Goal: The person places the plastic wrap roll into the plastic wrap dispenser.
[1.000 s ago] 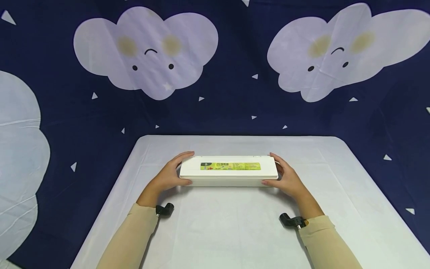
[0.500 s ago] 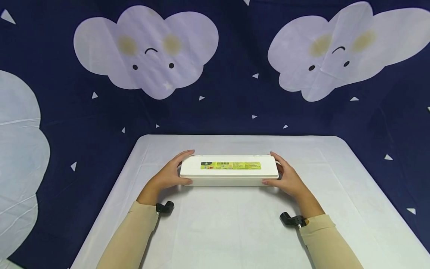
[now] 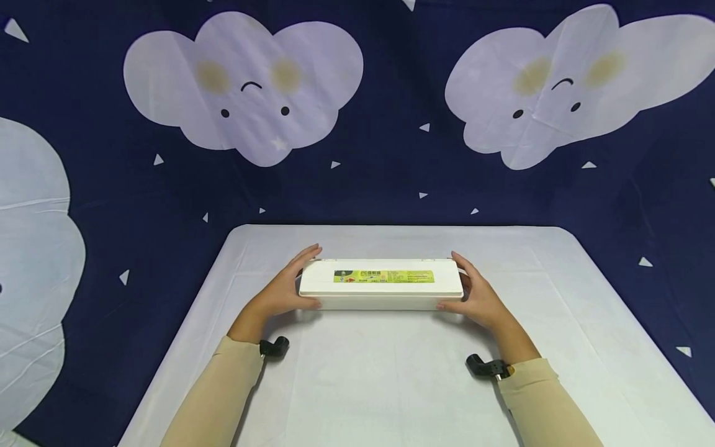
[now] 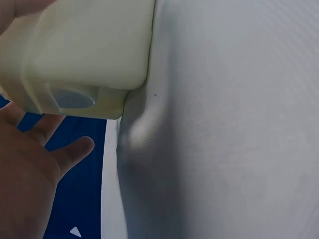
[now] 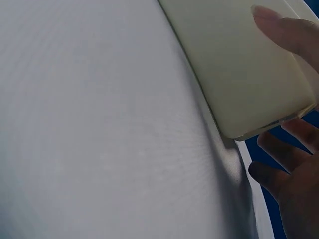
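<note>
A long white cling film box (image 3: 385,302) with a yellow-green label lies closed on the table, towards its far side. My left hand (image 3: 281,292) holds its left end, thumb on the front face and index finger reaching to the back edge. At the opposite end my right hand (image 3: 479,301) grips in the same way. The left wrist view shows the box's end (image 4: 89,55), with some fingers spread apart below it. In the right wrist view the right thumb (image 5: 284,30) presses on the front face, and the other fingers lie around the end.
A white cloth covers the table (image 3: 357,379), which has rounded far corners. Behind it hangs a dark blue curtain (image 3: 391,186) with clouds and small triangles. Black wrist cameras (image 3: 274,347) sit on both wrists, above beige sleeves.
My left index finger has lifted slightly at the back edge of the cling film box. The right index finger has shifted a little outward. The box stays in place.
</note>
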The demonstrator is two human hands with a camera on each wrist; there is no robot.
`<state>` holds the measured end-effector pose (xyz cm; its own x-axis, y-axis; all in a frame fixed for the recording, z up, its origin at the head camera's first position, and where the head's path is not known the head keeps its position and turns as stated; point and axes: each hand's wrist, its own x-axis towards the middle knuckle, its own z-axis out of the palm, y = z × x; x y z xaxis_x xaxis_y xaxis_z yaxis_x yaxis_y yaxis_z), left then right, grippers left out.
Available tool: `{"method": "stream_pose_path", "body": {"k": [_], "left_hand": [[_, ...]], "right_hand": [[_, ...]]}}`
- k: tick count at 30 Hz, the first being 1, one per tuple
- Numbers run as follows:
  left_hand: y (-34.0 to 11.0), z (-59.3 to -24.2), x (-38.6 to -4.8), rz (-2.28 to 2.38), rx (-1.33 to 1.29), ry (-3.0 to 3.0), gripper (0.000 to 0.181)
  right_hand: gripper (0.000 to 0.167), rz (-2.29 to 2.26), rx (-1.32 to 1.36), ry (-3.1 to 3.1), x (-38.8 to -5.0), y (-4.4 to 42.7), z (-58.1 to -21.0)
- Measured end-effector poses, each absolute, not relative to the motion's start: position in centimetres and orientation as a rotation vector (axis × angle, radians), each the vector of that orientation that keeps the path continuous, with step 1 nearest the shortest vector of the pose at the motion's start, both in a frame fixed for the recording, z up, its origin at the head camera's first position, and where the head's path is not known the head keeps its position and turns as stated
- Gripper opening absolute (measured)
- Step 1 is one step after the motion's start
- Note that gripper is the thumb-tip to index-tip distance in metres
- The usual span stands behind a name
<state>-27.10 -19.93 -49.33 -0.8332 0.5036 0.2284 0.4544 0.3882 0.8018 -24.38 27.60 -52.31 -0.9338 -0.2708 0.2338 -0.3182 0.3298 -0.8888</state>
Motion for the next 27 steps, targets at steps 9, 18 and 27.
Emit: {"method": "stream_pose_path", "body": {"k": [9, 18, 27], "left_hand": [[-20.5, -49.5, -27.3, 1.446, 0.842, 2.576, 0.125], [-22.5, -49.1, -27.6, 1.399, 0.729, 2.634, 0.109], [-23.3, -47.4, -28.7, 1.29, 0.69, 2.681, 0.072]], "right_hand": [[0.13, 1.721, 0.571, -2.553, -24.3, 28.0, -52.3], [0.116, 1.65, 0.608, -2.622, -24.8, 29.3, -51.7], [0.084, 1.536, 0.686, -2.615, -25.2, 30.9, -50.0]]}}
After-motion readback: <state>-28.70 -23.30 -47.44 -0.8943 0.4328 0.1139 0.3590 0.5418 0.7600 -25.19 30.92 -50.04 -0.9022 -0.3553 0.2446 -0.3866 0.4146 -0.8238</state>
